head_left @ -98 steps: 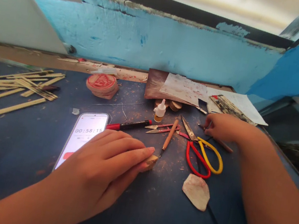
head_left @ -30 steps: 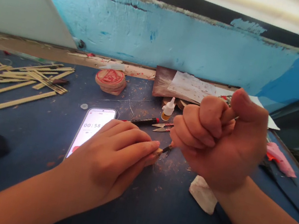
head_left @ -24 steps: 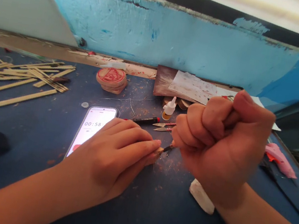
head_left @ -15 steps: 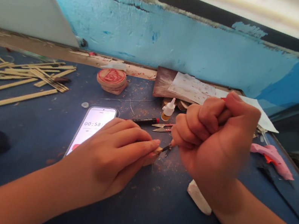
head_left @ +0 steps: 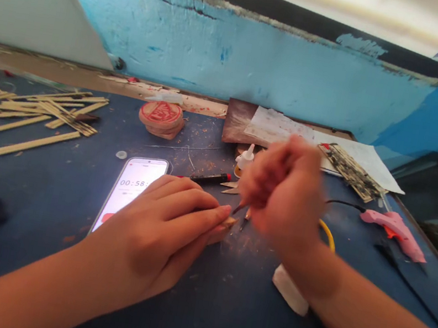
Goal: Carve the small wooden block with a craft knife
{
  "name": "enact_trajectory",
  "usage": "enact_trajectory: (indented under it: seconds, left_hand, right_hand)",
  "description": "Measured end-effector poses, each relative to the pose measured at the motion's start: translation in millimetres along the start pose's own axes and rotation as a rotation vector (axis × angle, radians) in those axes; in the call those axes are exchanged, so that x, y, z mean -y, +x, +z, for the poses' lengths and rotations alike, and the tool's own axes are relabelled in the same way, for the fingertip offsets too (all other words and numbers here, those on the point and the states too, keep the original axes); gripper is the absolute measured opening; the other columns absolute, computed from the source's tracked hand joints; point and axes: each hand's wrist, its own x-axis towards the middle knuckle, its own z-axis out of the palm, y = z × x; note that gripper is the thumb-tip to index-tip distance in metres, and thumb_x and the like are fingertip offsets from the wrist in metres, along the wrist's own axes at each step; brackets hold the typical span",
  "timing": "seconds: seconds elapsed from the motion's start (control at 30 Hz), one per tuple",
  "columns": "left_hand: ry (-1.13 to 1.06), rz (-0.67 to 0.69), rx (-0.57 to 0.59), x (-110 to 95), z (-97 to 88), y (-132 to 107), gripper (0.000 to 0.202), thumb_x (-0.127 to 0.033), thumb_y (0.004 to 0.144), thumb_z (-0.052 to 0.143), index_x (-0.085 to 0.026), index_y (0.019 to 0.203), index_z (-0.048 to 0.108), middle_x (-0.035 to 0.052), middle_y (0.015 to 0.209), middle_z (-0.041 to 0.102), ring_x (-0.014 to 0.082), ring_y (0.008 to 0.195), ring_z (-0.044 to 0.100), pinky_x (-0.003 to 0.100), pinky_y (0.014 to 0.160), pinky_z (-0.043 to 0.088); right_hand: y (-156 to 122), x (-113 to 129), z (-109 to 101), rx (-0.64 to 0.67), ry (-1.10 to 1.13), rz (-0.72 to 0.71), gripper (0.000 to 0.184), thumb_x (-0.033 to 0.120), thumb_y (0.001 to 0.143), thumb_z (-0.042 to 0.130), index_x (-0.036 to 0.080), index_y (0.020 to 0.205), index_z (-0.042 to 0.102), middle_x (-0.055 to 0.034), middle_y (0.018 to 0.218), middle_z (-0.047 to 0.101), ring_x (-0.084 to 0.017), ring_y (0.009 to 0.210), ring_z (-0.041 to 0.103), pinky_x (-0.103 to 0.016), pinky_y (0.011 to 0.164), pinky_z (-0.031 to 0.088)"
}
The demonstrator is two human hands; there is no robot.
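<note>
My left hand [head_left: 175,224] is closed on a small piece of wood [head_left: 230,222], pressing it near the table with fingers together. Only the pale end of the wood shows past the fingertips. My right hand [head_left: 284,189], blurred by motion, is a fist round a thin carving tool [head_left: 238,208]. The tool's dark tip points down at the wood, and most of its handle is hidden in the fist. Just beyond the hands are small scissors [head_left: 230,188], a black and red pen [head_left: 212,178] and a white-capped glue bottle [head_left: 244,160].
A lit phone [head_left: 126,188] lies beside my left hand. Wooden sticks [head_left: 34,111] are scattered at left, near a round wooden stamp [head_left: 161,118]. At right are a pink glue gun [head_left: 395,230], its cable and a stick bundle [head_left: 354,172]. A white block [head_left: 290,289] lies by my right wrist.
My right fist has moved left and slightly down, bringing the carving tool closer to the left fingertips. The stick bundle and a yellow loop behind it now show. My left hand keeps its hold.
</note>
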Motion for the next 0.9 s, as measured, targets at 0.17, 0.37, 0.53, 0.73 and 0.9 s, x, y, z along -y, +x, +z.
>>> enact_trajectory:
  seconds: [0.17, 0.37, 0.53, 0.73, 0.9]
  left_hand:
    - [-0.028, -0.008, -0.014, 3, 4.0, -5, 0.026, -0.006, 0.106, 0.063, -0.013, 0.128, 0.074, 0.0070, 0.113, 0.079, 0.0200, 0.100, 0.067, 0.041, 0.092, 0.055]
    - [-0.005, -0.010, -0.018, 5, 6.6, -7, 0.027, -0.006, 0.106, 0.062, -0.012, 0.129, 0.074, 0.0074, 0.114, 0.079, 0.0203, 0.101, 0.066, 0.041, 0.093, 0.055]
    - [-0.003, -0.008, -0.007, 3, 2.6, -5, 0.025, -0.006, 0.105, 0.064, -0.011, 0.127, 0.075, 0.0074, 0.113, 0.079, 0.0200, 0.102, 0.067, 0.040, 0.094, 0.055]
    - [0.013, -0.007, 0.005, 2, 0.5, -3, 0.023, -0.010, 0.107, 0.063, -0.014, 0.127, 0.074, 0.0075, 0.112, 0.080, 0.0205, 0.098, 0.068, 0.040, 0.089, 0.057]
    - [0.020, -0.002, 0.003, 2, 0.7, -3, 0.020, -0.009, 0.107, 0.063, -0.012, 0.122, 0.076, 0.0084, 0.110, 0.081, 0.0209, 0.097, 0.069, 0.040, 0.087, 0.058]
  right_hand:
    - [7, 23, -1, 0.105, 0.007, -0.037, 0.071, 0.058, 0.109, 0.050, 0.023, 0.054, 0.021, 0.0081, 0.049, 0.011, -0.007, 0.040, 0.011, -0.023, 0.032, 0.015]
    - [5, 9, -8, 0.155, 0.072, 0.093, 0.075, 0.066, 0.107, 0.051, 0.021, 0.055, 0.021, 0.0080, 0.049, 0.013, -0.006, 0.039, 0.014, -0.020, 0.033, 0.017]
    - [4, 6, -7, 0.180, 0.087, 0.085, 0.074, 0.064, 0.109, 0.050, 0.021, 0.055, 0.021, 0.0084, 0.049, 0.014, -0.006, 0.040, 0.014, -0.020, 0.035, 0.019]
    - [1, -5, -10, 0.197, 0.087, 0.105, 0.074, 0.066, 0.105, 0.057, 0.023, 0.055, 0.024, 0.0084, 0.049, 0.015, -0.007, 0.040, 0.015, -0.023, 0.037, 0.016]
    - [1, -9, -13, 0.161, 0.077, 0.110, 0.075, 0.069, 0.104, 0.057, 0.023, 0.055, 0.025, 0.0089, 0.051, 0.015, -0.007, 0.041, 0.014, -0.022, 0.036, 0.015]
